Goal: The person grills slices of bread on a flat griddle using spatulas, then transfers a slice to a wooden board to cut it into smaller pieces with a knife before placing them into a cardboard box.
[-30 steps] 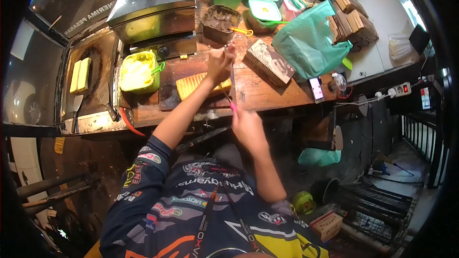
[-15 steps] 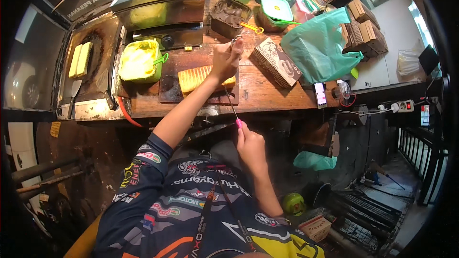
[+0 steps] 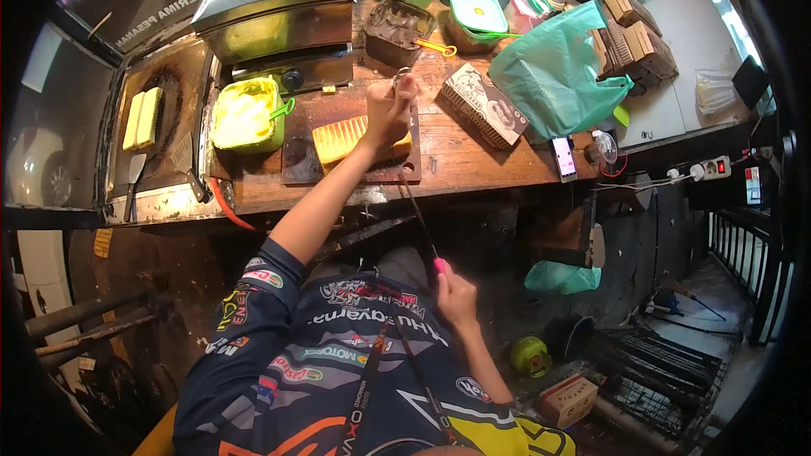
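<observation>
On the dark wooden cutting board (image 3: 412,139) lies a toasted, ridged loaf of bread (image 3: 335,138). Above its right end is my left hand (image 3: 390,111), closed in a fist; a bit of metal shows at its top, but what it grips cannot be made out. My right hand (image 3: 457,297) is wrapped round the pink handle of a long, thin knife (image 3: 422,221). The blade slants up toward the board's front edge, its tip near the bread. My left hand and forearm hide the bread's right part.
Left of the board stand a yellow spread tub (image 3: 247,122) and a griddle (image 3: 173,76) with pale bread (image 3: 142,120) and a spatula (image 3: 135,171). Behind sits a tub of chocolate spread (image 3: 395,29). A printed box (image 3: 483,105), green plastic bag (image 3: 557,76) and phone (image 3: 563,158) are at right.
My right hand has drawn the knife back toward my body and slightly right, so the blade lies farther from the bread. My left hand stays closed above the bread.
</observation>
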Demonstrator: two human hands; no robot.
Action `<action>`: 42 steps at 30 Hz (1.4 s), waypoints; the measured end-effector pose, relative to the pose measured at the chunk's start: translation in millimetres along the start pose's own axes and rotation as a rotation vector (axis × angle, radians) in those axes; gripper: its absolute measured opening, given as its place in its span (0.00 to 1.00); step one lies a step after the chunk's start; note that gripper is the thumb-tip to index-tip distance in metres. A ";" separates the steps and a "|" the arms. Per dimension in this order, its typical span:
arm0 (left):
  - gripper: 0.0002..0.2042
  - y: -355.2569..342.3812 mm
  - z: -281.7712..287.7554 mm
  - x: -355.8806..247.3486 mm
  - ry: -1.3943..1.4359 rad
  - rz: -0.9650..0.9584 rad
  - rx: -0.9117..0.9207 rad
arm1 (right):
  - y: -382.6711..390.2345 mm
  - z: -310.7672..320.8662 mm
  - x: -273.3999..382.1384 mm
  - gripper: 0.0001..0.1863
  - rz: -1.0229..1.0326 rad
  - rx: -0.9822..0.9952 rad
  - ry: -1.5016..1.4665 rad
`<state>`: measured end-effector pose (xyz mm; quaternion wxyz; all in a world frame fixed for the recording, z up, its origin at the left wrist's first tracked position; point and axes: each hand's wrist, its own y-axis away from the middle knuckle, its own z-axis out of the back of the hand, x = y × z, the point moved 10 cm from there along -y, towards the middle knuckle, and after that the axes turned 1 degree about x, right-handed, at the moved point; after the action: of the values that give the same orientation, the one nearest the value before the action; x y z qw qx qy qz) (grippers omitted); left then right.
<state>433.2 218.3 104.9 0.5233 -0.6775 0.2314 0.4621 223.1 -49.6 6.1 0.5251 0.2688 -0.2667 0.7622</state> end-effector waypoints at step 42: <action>0.22 -1.3 41.3 53.6 0.159 0.144 0.054 | -140.5 -25.5 118.4 0.11 0.055 0.122 0.115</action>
<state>443.4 265.9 57.9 0.4867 -0.6792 0.3326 0.4372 316.5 88.8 87.1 0.5012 0.2487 -0.1964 0.8052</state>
